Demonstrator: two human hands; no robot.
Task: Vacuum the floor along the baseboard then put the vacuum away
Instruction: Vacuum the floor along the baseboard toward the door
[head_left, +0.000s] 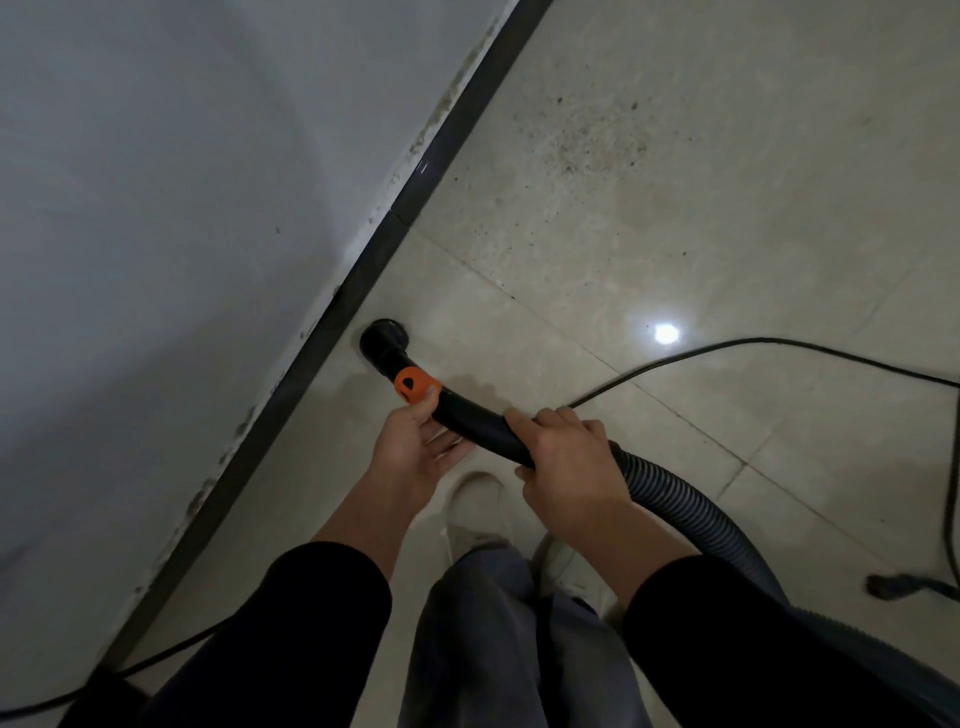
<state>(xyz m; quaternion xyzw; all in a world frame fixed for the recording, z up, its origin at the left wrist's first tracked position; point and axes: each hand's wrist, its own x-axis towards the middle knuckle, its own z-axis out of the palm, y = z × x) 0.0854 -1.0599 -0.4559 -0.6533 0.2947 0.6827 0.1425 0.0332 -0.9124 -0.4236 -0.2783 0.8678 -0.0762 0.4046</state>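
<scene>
Over a pale shoe (478, 506), the right hand (569, 449) wraps its fingers round the black vacuum tube (480, 418), just where the ribbed hose (670, 501) joins it. The left hand (415, 447) lies spread under the tube with fairly straight fingers, thumb touching the orange collar (414, 384). Beyond, the nozzle (383, 339) sits on the floor (571, 270) just beside the dark baseboard (306, 374). A black cord (727, 344) trails to the right, and farther off lie dirt specks (597, 135).
</scene>
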